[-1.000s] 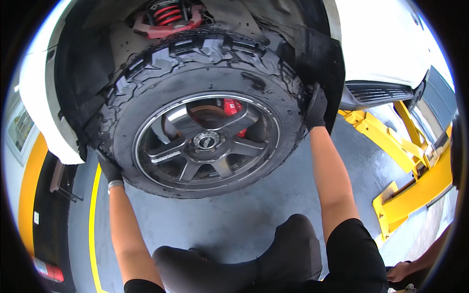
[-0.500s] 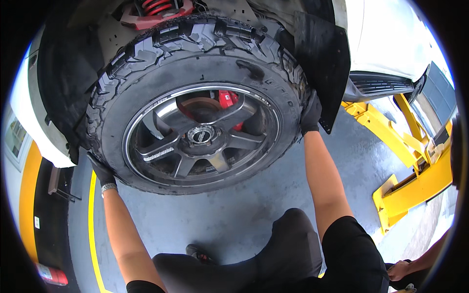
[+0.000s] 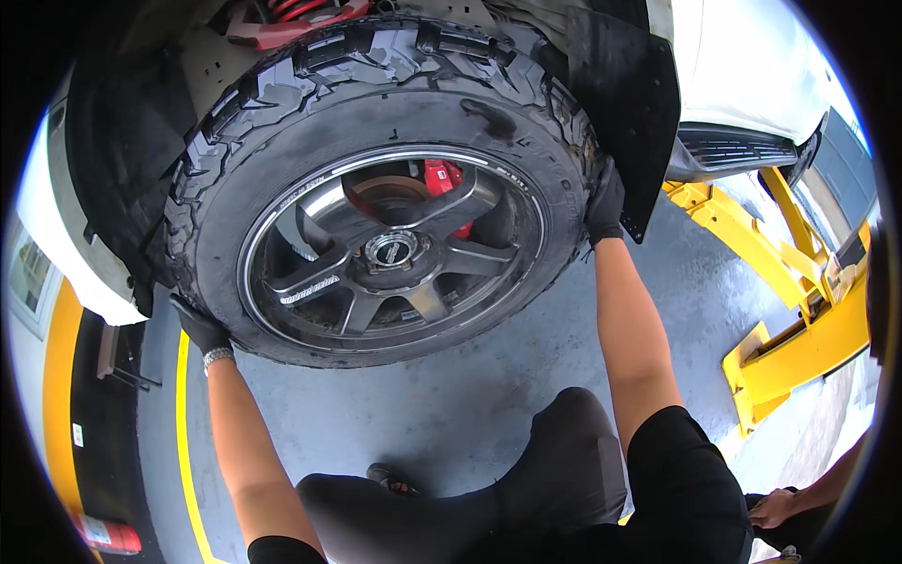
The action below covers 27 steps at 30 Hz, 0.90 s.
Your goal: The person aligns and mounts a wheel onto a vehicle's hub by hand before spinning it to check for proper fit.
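Observation:
A large wheel with a chunky off-road tire [image 3: 423, 122] and a dark spoked rim [image 3: 353, 315] fills the middle of the head view, up in a vehicle's wheel arch. My left hand [image 3: 200, 324], in a dark glove, is closed against the tire's lower left edge. On the opposite side my gloved right hand [image 3: 606, 202] grips the tread. The fingertips of both hands are partly hidden by the tire. Between the spokes show a red brake caliper [image 3: 442, 176] and part of a brake disc.
A red coil spring [image 3: 299, 9] sits above the tire. Dark mud flap [image 3: 625, 122] hangs close to my right hand. A yellow lift arm [image 3: 733, 235] and its post stand at the right. Another person's hand [image 3: 772, 508] is at the lower right. A yellow line marks the grey floor.
The wheel and both hands sit slightly higher and farther right in the picture, partly because the view has shifted. Both hands keep their hold on the tire.

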Available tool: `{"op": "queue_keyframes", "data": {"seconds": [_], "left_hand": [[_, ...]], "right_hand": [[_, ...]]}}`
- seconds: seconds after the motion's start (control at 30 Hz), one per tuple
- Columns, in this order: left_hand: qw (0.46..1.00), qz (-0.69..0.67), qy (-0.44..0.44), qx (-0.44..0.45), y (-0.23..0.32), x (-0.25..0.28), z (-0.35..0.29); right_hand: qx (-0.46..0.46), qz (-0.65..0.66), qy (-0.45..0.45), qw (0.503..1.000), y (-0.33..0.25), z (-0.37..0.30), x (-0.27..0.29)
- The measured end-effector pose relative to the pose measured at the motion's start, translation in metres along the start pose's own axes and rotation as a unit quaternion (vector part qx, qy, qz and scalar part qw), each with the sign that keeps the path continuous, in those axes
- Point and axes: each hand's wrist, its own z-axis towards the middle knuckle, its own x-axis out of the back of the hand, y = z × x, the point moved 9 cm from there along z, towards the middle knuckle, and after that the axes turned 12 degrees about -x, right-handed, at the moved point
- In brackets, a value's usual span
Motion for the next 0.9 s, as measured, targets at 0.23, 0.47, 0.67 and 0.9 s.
{"op": "queue_keyframes", "data": {"seconds": [0.23, 0.47, 0.67, 0.9], "left_hand": [[0.999, -0.036, -0.02, 0.022, -0.001, -0.002, 0.003], [1.0, 0.012, -0.001, 0.027, 0.004, 0.002, 0.0], [0.999, -0.04, 0.002, 0.021, 0.003, 0.002, 0.002], [0.999, 0.042, 0.002, -0.011, 0.012, 0.004, 0.001]], "right_hand": [[-0.067, 0.075, 0.001, 0.995, 0.007, -0.001, 0.002], [-0.074, 0.084, -0.009, 0.994, 0.009, 0.001, 0.002], [-0.263, 0.191, -0.064, 0.944, 0.038, -0.005, -0.01], [0.093, -0.128, 0.003, 0.987, -0.001, -0.004, -0.005]]}}
